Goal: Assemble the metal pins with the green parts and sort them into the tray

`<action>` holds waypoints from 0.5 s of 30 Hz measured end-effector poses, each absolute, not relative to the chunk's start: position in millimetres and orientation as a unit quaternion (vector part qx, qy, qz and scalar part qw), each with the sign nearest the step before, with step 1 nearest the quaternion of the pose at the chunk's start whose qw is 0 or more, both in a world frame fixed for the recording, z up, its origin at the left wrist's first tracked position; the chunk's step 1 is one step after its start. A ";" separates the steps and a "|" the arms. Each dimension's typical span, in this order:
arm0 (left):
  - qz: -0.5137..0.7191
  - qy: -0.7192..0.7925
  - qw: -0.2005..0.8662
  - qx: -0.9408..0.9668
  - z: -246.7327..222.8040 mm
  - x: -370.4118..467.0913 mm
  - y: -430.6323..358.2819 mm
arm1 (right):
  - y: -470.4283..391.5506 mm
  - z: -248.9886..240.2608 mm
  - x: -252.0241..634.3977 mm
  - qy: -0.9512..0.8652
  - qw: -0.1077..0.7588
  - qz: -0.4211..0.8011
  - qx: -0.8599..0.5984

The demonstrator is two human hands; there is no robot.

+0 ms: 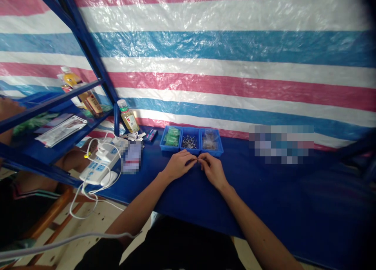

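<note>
My left hand (179,165) and my right hand (212,169) meet fingertip to fingertip above the blue table, just in front of a row of blue bins. Both are closed in a pinch, and whatever sits between the fingertips is too small to name. The left bin (169,148) holds green plastic packets (172,136). In the middle bin lie several thin dark metal pieces (189,141), like screws or pins. Clear plastic bags or pieces (210,140) fill the right bin (219,151).
Left of my hands lie a white power strip (98,166) with tangled cables, a small blue box (150,135) and a drink bottle (128,116). A blue metal frame (85,46) rises at the left, with another person beyond it. A striped sheet (205,46) hangs behind the table (264,199).
</note>
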State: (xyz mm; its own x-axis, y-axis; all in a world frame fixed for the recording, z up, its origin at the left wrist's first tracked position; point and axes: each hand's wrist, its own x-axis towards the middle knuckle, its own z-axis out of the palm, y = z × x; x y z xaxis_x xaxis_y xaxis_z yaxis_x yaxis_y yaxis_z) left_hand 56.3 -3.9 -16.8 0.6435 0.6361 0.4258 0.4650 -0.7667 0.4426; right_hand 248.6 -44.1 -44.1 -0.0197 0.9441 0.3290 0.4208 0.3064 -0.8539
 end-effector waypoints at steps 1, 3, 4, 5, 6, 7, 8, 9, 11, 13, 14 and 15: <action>0.288 0.308 0.144 0.895 -17.2 56.7 -4.4 | -44.1 -43.8 248.8 -0.662 0.467 0.272 -0.519; 0.287 0.312 0.135 0.896 -18.2 57.2 -5.2 | -44.1 -42.8 249.1 -0.669 0.459 0.260 -0.523; 0.287 0.313 0.131 0.896 -18.7 57.2 -5.4 | -44.2 -42.3 249.4 -0.673 0.455 0.254 -0.525; 0.288 0.315 0.127 0.895 -19.1 56.9 -5.4 | -44.2 -41.8 249.7 -0.678 0.450 0.247 -0.525; 0.290 0.316 0.125 0.895 -19.4 56.5 -5.3 | -44.1 -41.5 250.1 -0.685 0.445 0.242 -0.524; 0.292 0.316 0.124 0.894 -19.5 56.0 -4.9 | -44.0 -41.4 250.6 -0.691 0.441 0.237 -0.522; 0.295 0.317 0.124 0.893 -19.4 55.3 -4.5 | -43.8 -41.6 251.2 -0.697 0.438 0.233 -0.518; 0.298 0.319 0.124 0.891 -19.2 54.6 -4.0 | -43.4 -42.0 251.8 -0.701 0.436 0.229 -0.515; 0.302 0.324 0.129 0.887 -18.5 53.5 -3.1 | -42.6 -43.3 253.0 -0.709 0.431 0.225 -0.510; 0.301 0.328 0.134 0.885 -17.7 53.1 -2.7 | -41.8 -44.3 254.0 -0.716 0.424 0.220 -0.510; 0.298 0.330 0.137 0.885 -17.4 53.1 -2.7 | -41.6 -44.6 254.5 -0.719 0.419 0.216 -0.511; 0.296 0.330 0.141 0.885 -17.0 53.4 -2.8 | -41.5 -44.6 255.0 -0.721 0.415 0.211 -0.512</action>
State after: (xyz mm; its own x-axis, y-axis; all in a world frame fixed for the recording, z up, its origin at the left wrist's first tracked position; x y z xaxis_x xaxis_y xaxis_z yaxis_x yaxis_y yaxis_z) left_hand 53.4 -2.8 -17.0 0.6070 0.6677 0.4309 0.5014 -0.7425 0.4442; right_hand 255.0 -41.5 -44.6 -0.1301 0.9146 0.3830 0.5638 0.3860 -0.7302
